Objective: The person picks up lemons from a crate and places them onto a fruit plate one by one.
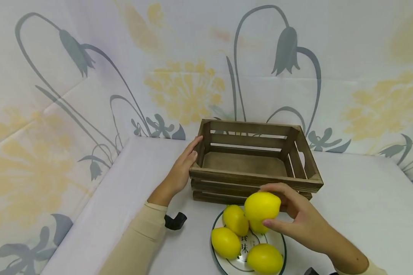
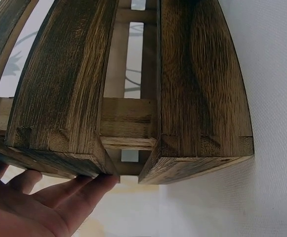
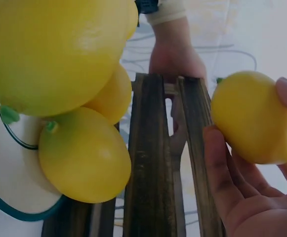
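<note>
My right hand (image 1: 297, 217) holds a yellow lemon (image 1: 262, 206) between thumb and fingers, over the plate and close to the crate's front. In the right wrist view the held lemon (image 3: 252, 118) shows its green stem end. Below it, a white plate (image 1: 251, 240) with a dark green rim carries several more lemons (image 1: 226, 243), one partly hidden behind the held one. The brown slatted wooden crate (image 1: 247, 175) stands behind the plate. Against its left end rests my left hand (image 1: 179, 170); in the left wrist view those fingers (image 2: 86, 197) lie extended along the wood.
A white cloth (image 1: 361, 198) covers the table. Behind and to the left rise flower-patterned cloth walls (image 1: 192, 46). The crate has a cut-out handle hole in its right end. A black piece (image 1: 175, 221) sits by my left wrist.
</note>
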Demonstrator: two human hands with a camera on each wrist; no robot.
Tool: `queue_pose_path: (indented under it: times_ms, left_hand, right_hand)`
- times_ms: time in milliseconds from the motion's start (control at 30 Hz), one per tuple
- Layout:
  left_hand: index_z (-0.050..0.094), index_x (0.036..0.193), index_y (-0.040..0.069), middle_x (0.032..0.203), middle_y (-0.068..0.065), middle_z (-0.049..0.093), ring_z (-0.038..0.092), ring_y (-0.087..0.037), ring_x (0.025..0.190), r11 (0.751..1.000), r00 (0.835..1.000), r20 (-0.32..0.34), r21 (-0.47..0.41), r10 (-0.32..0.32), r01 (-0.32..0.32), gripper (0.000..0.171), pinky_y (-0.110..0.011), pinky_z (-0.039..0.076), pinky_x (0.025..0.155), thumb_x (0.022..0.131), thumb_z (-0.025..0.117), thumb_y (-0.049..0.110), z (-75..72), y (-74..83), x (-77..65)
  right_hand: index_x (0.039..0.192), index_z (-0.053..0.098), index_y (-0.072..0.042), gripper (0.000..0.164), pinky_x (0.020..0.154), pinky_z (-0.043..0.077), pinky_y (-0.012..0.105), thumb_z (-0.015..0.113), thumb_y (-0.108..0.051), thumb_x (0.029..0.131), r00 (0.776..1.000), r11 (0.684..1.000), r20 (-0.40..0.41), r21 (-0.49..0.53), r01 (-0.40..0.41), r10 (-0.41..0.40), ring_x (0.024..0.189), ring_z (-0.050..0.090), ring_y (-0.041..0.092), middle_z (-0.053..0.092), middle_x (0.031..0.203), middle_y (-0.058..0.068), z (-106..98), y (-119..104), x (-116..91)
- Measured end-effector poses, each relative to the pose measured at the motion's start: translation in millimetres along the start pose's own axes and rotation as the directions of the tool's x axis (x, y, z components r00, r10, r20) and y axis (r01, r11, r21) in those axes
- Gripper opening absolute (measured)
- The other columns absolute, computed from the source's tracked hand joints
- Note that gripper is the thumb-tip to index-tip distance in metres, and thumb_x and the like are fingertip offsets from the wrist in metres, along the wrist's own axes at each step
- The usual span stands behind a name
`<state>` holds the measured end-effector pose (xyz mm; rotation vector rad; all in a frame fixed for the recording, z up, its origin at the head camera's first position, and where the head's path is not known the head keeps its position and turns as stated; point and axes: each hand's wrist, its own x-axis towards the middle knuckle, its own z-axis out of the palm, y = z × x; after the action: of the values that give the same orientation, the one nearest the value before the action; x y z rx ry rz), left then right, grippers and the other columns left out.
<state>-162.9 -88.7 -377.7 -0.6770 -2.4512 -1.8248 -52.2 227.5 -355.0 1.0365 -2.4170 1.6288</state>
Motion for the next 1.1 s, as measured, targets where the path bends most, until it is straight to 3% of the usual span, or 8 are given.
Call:
queue_pose_path:
  times_ms: [133,367,500,700,900,1100]
  left_hand:
    - [0.023,0.16,0.024,0.168,0.002,0.012,0.006,-0.019,0.156,1.0,1.0,0.003,-0.007,0.001,0.0,0.051,-0.053,0.008,0.126,0.11,0.025,0.029,-0.9,1.5,0.1]
    - [0.022,0.16,0.025,0.168,0.003,0.012,0.006,-0.019,0.156,1.0,1.0,-0.001,0.008,-0.009,0.009,0.051,-0.054,0.009,0.125,0.11,0.024,0.03,-2.3,1.8,1.0]
    - [0.022,0.16,0.024,0.168,0.003,0.013,0.006,-0.019,0.156,1.0,1.0,-0.001,0.007,-0.011,0.011,0.051,-0.054,0.009,0.125,0.11,0.024,0.03,-1.5,0.2,1.4]
    - [0.023,0.16,0.026,0.168,0.004,0.013,0.006,-0.018,0.156,1.0,1.0,0.001,-0.001,-0.015,0.015,0.051,-0.053,0.009,0.125,0.11,0.025,0.03,-0.5,-0.3,1.2]
    - [0.023,0.16,0.024,0.168,0.004,0.014,0.007,-0.018,0.156,1.0,1.0,-0.002,-0.01,-0.005,0.005,0.051,-0.054,0.009,0.125,0.109,0.025,0.03,-1.1,0.1,1.5]
    - [0.023,0.16,0.024,0.168,0.005,0.014,0.007,-0.017,0.156,1.0,1.0,-0.001,-0.008,-0.009,0.009,0.051,-0.054,0.009,0.125,0.109,0.025,0.03,-0.5,-0.9,1.6]
  right_hand:
    - [0.137,0.051,-0.01,0.063,0.088,0.057,0.022,0.078,0.004,0.082,0.997,1.0,0.075,0.016,-0.003,0.002,0.107,0.062,0.01,0.055,0.132,0.006,4.8,5.8,-2.7]
    - [0.134,0.049,-0.011,0.061,0.094,0.054,0.022,0.08,-0.001,0.082,0.987,0.999,0.159,0.052,-0.007,-0.001,0.116,0.059,0.011,0.056,0.131,0.008,10.3,14.9,-4.1]
    - [0.129,0.05,-0.018,0.055,0.101,0.05,0.021,0.082,-0.014,0.084,0.977,0.999,0.211,0.001,-0.039,0.038,0.119,0.058,0.011,0.059,0.128,0.002,11.3,18.4,-5.0]
    - [0.126,0.054,-0.024,0.051,0.091,0.051,0.022,0.082,-0.032,0.084,0.958,0.994,0.285,-0.11,-0.001,0.033,0.107,0.058,0.008,0.063,0.124,-0.006,13.3,24.0,-7.4]
    - [0.127,0.054,-0.021,0.051,0.086,0.052,0.021,0.081,-0.033,0.085,0.951,0.992,0.308,-0.118,0.047,-0.008,0.101,0.056,0.006,0.061,0.122,-0.004,14.3,27.9,-8.0]
    - [0.132,0.055,-0.024,0.054,0.099,0.049,0.021,0.08,-0.036,0.086,0.949,0.982,0.313,-0.185,0.03,0.03,0.113,0.056,0.008,0.06,0.128,-0.006,13.7,28.2,-10.0]
